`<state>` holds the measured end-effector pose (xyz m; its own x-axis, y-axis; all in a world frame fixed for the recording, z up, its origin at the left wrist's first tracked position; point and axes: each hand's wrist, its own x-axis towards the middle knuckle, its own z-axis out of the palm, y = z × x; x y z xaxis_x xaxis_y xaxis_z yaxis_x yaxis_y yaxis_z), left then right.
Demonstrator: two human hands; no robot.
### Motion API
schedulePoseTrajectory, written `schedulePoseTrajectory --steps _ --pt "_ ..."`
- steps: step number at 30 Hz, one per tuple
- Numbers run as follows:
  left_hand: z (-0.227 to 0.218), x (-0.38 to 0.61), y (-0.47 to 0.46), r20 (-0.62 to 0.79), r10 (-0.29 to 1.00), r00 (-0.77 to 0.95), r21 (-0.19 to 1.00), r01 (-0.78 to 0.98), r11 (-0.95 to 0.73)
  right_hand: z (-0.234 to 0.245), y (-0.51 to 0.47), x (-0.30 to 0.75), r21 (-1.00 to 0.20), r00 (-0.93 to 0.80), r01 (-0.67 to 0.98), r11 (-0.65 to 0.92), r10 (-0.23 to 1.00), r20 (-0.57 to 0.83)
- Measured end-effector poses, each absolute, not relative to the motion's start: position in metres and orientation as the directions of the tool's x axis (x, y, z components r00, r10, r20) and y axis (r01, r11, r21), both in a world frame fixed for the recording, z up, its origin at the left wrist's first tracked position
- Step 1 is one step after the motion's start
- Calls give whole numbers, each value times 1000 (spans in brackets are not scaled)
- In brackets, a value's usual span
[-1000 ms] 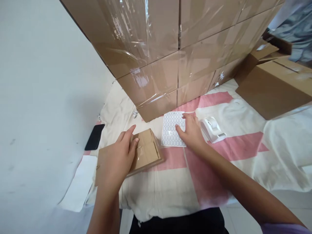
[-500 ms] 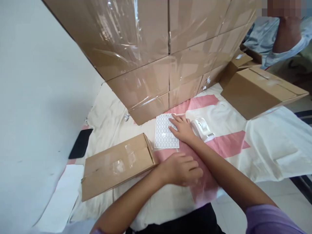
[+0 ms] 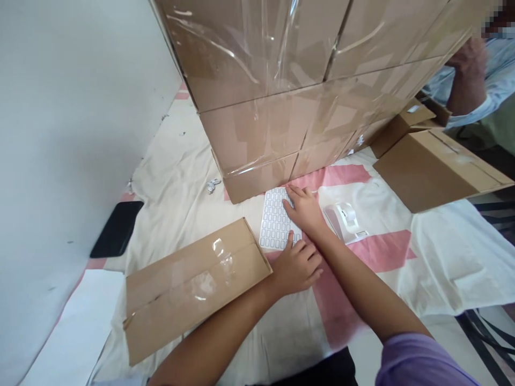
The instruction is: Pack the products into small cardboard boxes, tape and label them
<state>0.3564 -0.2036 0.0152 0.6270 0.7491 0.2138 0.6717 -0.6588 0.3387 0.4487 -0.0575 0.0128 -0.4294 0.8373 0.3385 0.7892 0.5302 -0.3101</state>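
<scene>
White on pink-and-cream cloth [image 3: 442, 252]: a label sheet [image 3: 273, 228], flat, just in front of the wrapped carton stack [image 3: 261, 128]; pinned at its right edge under the right hand [image 3: 306, 210], fingers straight and loose, gripping nothing; touched at its lower edge by the left hand [image 3: 296, 266], fingers spread, likewise released; just left, a taped cardboard box [image 3: 193, 287] lying flat; just right, a white label dispenser [image 3: 346, 221]; near the wall [image 3: 60, 107], a black phone [image 3: 116, 236].

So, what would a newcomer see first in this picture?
A tall stack of film-wrapped cardboard boxes fills the top. Just below it, the right hand and left hand touch a white sticker sheet lying on the pink-and-white cloth. A flat taped box lies to their left.
</scene>
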Motion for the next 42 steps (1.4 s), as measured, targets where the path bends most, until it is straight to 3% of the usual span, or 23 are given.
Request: schedulePoseTrajectory --steps 5,11,21,31,37,42 --pt "18 355 -203 206 753 625 330 680 -655 13 -52 462 -575 -153 634 517 813 562" --pt "17 354 -205 215 748 628 309 683 -662 14 -53 469 -739 73 491 461 824 562" --pt "15 366 -215 213 783 584 255 741 -622 9 -44 470 -588 -88 694 416 860 503" --pt "17 376 -225 209 834 511 237 801 -550 6 -37 473 -665 10 576 475 810 586" --pt "10 372 -217 417 819 394 203 839 -506 19 -60 469 -580 -129 512 634 724 678" --pt "42 376 -237 668 667 329 85 857 -507 32 -79 467 -554 -173 445 703 675 717"
